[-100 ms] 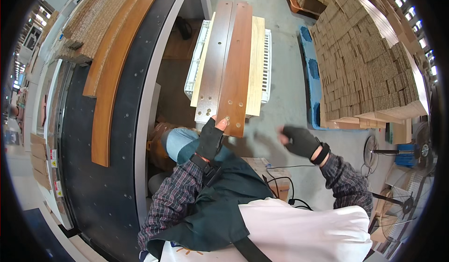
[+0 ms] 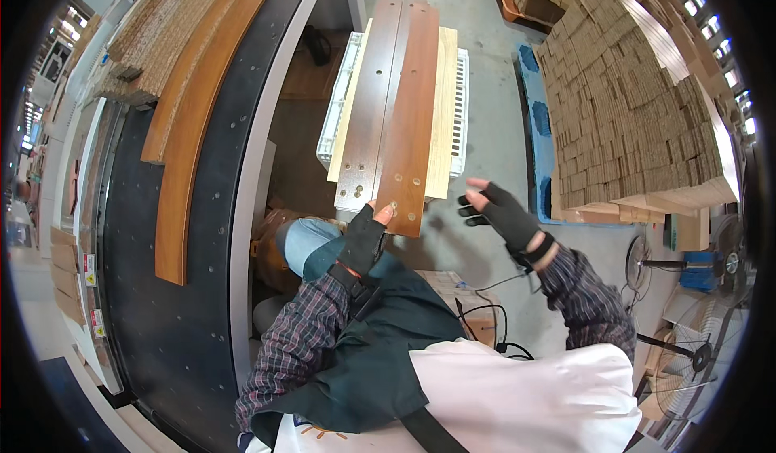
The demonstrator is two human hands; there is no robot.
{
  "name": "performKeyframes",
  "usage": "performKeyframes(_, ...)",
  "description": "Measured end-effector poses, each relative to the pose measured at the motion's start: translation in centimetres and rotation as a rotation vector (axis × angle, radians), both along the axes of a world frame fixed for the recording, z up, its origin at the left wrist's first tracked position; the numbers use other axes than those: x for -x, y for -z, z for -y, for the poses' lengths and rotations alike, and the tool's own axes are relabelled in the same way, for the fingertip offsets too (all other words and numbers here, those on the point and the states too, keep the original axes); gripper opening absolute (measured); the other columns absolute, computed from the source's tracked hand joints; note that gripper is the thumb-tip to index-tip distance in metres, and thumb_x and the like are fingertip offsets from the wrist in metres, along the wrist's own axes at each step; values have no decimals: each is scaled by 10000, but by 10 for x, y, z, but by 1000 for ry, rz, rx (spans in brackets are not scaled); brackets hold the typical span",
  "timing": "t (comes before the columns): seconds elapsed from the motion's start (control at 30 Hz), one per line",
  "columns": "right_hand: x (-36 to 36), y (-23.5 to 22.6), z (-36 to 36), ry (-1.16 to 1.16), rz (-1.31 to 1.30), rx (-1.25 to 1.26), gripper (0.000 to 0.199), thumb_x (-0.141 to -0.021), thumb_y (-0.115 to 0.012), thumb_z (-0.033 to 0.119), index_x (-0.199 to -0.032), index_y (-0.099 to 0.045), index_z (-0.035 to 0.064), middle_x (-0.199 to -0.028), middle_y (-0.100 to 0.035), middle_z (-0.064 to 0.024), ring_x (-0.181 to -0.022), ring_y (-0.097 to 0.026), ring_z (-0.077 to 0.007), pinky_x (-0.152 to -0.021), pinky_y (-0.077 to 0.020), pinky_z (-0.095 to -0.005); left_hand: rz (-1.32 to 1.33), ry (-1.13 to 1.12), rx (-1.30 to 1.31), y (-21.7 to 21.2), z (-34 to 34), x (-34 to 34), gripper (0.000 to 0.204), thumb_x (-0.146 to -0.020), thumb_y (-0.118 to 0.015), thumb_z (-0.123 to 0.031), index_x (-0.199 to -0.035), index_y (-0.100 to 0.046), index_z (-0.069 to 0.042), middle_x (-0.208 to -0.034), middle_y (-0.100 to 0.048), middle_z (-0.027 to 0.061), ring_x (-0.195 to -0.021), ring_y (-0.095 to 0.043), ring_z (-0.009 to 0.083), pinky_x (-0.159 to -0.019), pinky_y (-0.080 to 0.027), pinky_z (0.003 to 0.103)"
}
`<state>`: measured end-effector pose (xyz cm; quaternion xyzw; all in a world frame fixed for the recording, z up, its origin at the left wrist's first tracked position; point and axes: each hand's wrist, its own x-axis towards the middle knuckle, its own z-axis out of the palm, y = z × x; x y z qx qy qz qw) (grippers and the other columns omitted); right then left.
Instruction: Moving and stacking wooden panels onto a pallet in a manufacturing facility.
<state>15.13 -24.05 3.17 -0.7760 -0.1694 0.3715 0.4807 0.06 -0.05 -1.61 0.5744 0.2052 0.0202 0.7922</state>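
Note:
Two long brown boards with drilled holes lie side by side on a stack in front of me. The right one is a reddish-brown board (image 2: 410,130), the left a darker, shinier board (image 2: 374,101). My left hand (image 2: 364,241), in a black fingerless glove, is closed on the near end of the reddish-brown board. Its thumb rests on top near the holes; the other fingers are hidden. To the right of that end, my right hand (image 2: 503,214), gloved alike, hovers with its fingers apart and holds nothing.
Pale wood boards (image 2: 442,122) and a white slotted plastic base (image 2: 461,109) lie beneath. Left stands a dark worktable (image 2: 202,316) with orange-brown boards (image 2: 182,186). A tall stack of cut boards (image 2: 622,105) on a blue pallet (image 2: 535,130) stands right, near fans (image 2: 638,261).
My right hand has moved forward and slightly left, toward the boards, and its fingers now show spread. My left hand keeps its place on the board's near end.

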Motion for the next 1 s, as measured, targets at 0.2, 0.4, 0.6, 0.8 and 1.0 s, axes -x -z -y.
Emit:
performKeyframes(0.2,50,59,-63,-7,-516,-179,522,-950,-663,409,-1285,-531,31,-1113,-653,-93,-893,-675,-170,-720,-585,-325,-64,78,-81,49,5,-4,462,-1003,-577,-300,-1285,-557,64,-1135,-663,117,-1048,-600,151,-902,-484,304)
performKeyframes(0.4,60,122,-92,47,-7,70,467,-931,-707,319,-1183,-538,-36,-881,-659,-106,-739,-669,-165,-595,-562,-304,-148,-18,31,101,-6,10,370,-1007,-583,-252,-1232,-551,39,-1139,-641,136,-1028,-651,205,-875,-549,309)
performKeyframes(0.6,37,125,-93,77,82,16,571,-923,-684,251,-1353,-430,-24,-892,-703,-170,-684,-697,-206,-604,-559,-333,-322,-13,371,100,-13,21,389,-1017,-570,-220,-1280,-518,62,-1147,-636,170,-1019,-674,265,-892,-579,370)
performKeyframes(0.8,24,125,-90,61,-104,111,645,-961,-638,274,-1457,-327,2,-848,-698,-166,-598,-675,-200,-508,-544,-329,-224,-37,221,96,-15,18,393,-1015,-570,-192,-1315,-503,53,-1152,-632,148,-1034,-674,258,-885,-569,356)
performKeyframes(1.0,39,132,-107,175,-322,18,575,-992,-592,314,-1441,-363,38,-853,-701,-184,-603,-693,-231,-492,-545,-337,-231,-137,351,102,-30,30,458,-1009,-570,-240,-1360,-496,44,-1195,-645,147,-1055,-659,216,-896,-537,311)
